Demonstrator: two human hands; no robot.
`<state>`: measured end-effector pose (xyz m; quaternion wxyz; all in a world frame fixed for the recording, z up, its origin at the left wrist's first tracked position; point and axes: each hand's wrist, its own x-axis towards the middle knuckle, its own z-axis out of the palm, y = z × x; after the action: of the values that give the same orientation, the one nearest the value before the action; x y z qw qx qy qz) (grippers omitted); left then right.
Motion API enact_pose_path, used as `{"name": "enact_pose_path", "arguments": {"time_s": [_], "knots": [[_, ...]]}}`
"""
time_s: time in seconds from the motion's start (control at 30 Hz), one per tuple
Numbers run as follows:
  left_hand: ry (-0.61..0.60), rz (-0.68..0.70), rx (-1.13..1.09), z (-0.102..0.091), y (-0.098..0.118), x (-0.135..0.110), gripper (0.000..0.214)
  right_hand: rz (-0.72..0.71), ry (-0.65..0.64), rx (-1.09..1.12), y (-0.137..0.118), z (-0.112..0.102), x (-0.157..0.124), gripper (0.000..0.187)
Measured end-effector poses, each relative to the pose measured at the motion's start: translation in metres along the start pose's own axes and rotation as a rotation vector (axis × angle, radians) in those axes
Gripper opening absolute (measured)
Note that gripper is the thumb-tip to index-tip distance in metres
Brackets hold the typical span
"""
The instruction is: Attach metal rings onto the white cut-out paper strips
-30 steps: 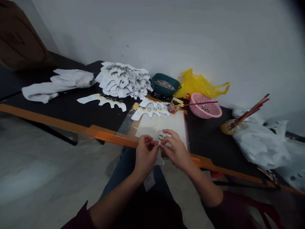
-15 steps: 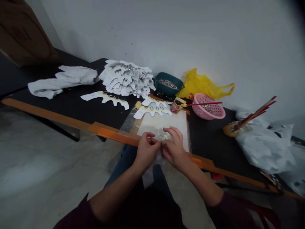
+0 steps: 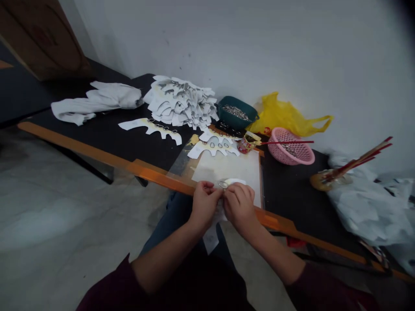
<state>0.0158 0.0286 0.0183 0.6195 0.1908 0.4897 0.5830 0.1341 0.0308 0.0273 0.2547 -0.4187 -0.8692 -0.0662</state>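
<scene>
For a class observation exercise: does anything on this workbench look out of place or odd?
Yes. The small printed can leans over at the far corner of the white board instead of standing upright, and a thin red stick lies across the top of the pink basket, so both look casually left there.

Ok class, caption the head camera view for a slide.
Left hand and right hand hold a metal ring and paper cutout over a board.

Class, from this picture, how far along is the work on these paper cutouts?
Done: a big pile of ringed cutouts. In hand: the left hand and right hand work a ring on a paper strip. Left: the green tub holds many more rings.
</scene>
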Motion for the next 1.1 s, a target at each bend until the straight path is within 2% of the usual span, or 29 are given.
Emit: {"name": "enact_pose_path", "arguments": {"time_s": [0.13, 0.23, 0.33, 0.6, 0.8, 1.0, 1.1], "knots": [[-0.041, -0.003, -0.006, -0.001, -0.001, -0.003, 0.033, 0.116, -0.046, 0.152, 0.000, -0.006, 0.005, 0.010], [-0.106, 0.026, 0.006, -0.004, -0.003, -0.005, 0.029, 0.232, -0.089, 0.224, 0.000, -0.010, 0.009, 0.014], [-0.172, 0.051, 0.003, -0.008, -0.005, -0.006, 0.029, 0.290, -0.101, 0.305, -0.002, -0.012, 0.011, 0.016], [-0.272, 0.068, -0.015, -0.018, 0.001, -0.011, 0.034, 0.663, -0.179, 0.819, -0.002, -0.009, 0.010, 0.022], [-0.276, 0.105, 0.003, -0.016, 0.009, -0.014, 0.043, 0.646, -0.172, 0.883, -0.004, -0.015, 0.013, 0.025], [-0.312, 0.103, 0.060, -0.020, 0.011, -0.011, 0.040, 0.753, -0.173, 1.048, -0.001, -0.014, 0.015, 0.030], [-0.311, 0.109, 0.061, -0.022, 0.011, -0.010, 0.040, 0.750, -0.081, 0.902, -0.001, -0.012, 0.014, 0.035]]}}
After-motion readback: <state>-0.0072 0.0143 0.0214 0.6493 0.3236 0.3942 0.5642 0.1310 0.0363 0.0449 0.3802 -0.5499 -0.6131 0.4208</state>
